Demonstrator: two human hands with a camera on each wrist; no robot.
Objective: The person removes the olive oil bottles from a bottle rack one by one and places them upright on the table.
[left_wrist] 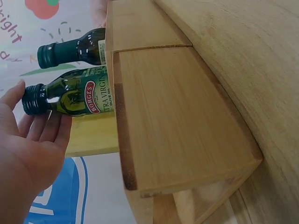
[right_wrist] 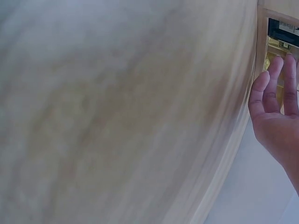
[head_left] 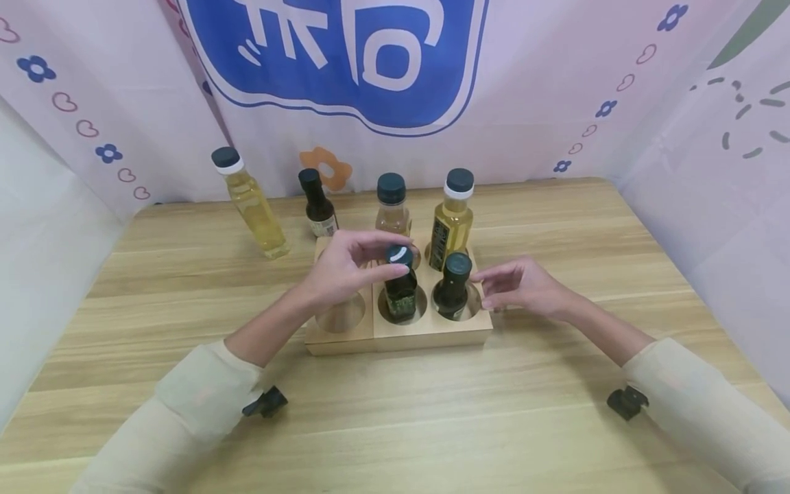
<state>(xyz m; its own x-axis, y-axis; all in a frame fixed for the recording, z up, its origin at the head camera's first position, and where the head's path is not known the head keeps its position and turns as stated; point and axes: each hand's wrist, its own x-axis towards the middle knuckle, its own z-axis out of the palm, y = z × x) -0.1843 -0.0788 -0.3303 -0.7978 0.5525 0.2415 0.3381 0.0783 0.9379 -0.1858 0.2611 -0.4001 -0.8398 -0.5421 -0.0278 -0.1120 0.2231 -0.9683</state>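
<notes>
A wooden bottle rack (head_left: 432, 338) with round holes stands on the table. In its front middle hole is a green olive oil bottle (left_wrist: 77, 95), labelled BORGES. My left hand (head_left: 342, 271) is around this bottle's top, thumb on one side of the dark cap and neck, fingers on the other. Beside it, a dark bottle (head_left: 453, 291) with a green cap leans slightly in the front right hole. My right hand (head_left: 521, 285) is at the rack's right end, fingers loosely extended, fingertips close to the dark bottle and the rack's edge.
Behind, the rack holds a clear bottle (head_left: 392, 213) with a dark cap and a yellow oil bottle (head_left: 453, 223). A tall yellow oil bottle (head_left: 256, 213) and a small dark bottle (head_left: 319, 209) stand on the table, back left. A printed cloth (head_left: 524, 89) hangs behind the table.
</notes>
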